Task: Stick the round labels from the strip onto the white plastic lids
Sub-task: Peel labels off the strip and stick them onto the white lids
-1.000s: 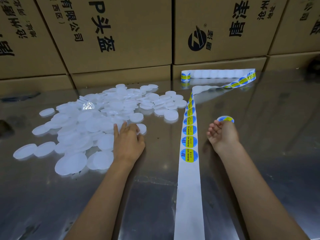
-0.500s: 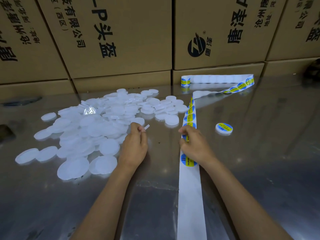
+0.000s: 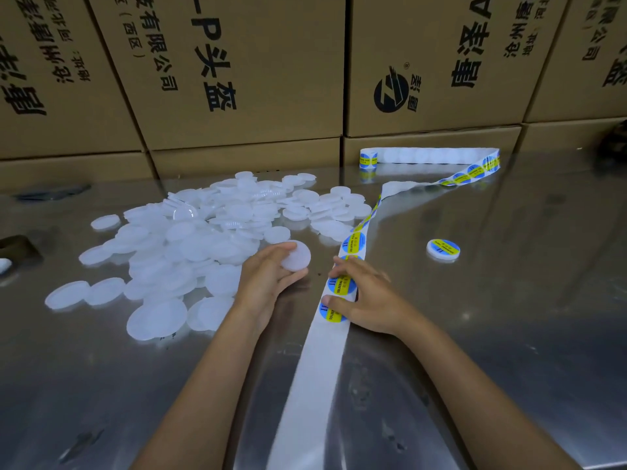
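A heap of white plastic lids [image 3: 190, 242] covers the left half of the steel table. My left hand [image 3: 268, 279] holds one bare white lid [image 3: 296, 255] between thumb and fingers, just right of the heap. A long white backing strip [image 3: 315, 368] with round blue-and-yellow labels [image 3: 354, 242] runs up the middle of the table. My right hand [image 3: 366, 296] lies on the strip, its fingertips and thumb on either side of one label [image 3: 341, 286]. One labelled lid [image 3: 443, 249] lies alone to the right.
Stacked cardboard boxes [image 3: 237, 79] with black print wall off the back of the steel table [image 3: 526, 317]. The strip's far end [image 3: 431, 156] curls along the boxes. A dark object [image 3: 17, 247] sits at the left edge.
My left hand has lifted a white lid out of the heap and turned it up. My right hand has slid slightly down the strip and spread its fingers round a label.
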Available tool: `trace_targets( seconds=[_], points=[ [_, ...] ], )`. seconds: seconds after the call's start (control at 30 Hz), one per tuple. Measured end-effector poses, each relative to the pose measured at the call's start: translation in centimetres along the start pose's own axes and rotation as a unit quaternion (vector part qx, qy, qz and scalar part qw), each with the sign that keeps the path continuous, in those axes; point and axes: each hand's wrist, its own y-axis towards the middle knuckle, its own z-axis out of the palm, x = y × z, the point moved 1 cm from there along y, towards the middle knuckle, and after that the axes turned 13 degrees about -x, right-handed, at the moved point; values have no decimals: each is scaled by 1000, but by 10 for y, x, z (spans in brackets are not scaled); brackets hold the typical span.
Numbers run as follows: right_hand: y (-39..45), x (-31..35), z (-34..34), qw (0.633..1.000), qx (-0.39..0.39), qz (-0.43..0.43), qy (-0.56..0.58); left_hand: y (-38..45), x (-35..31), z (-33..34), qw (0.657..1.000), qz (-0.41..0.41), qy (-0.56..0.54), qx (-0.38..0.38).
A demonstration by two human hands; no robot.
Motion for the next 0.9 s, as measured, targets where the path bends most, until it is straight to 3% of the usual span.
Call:
trace_targets(
  seconds=[0.13,0.33,0.73,0.9],
  points=[
    [-8,0,0,999,-33,-28,-24,-7,4,4,998,25,38,41],
    [-15,-3,-5,999,34,-29,-31,-17,11,17,993,40,61,93],
    [-16,-5,-8,996,-60,-2,65,-26,14,20,973,100,141,154],
    [-15,-4,-10,997,-47,14,52,-26,14,19,975,107,137,140]
  ],
)
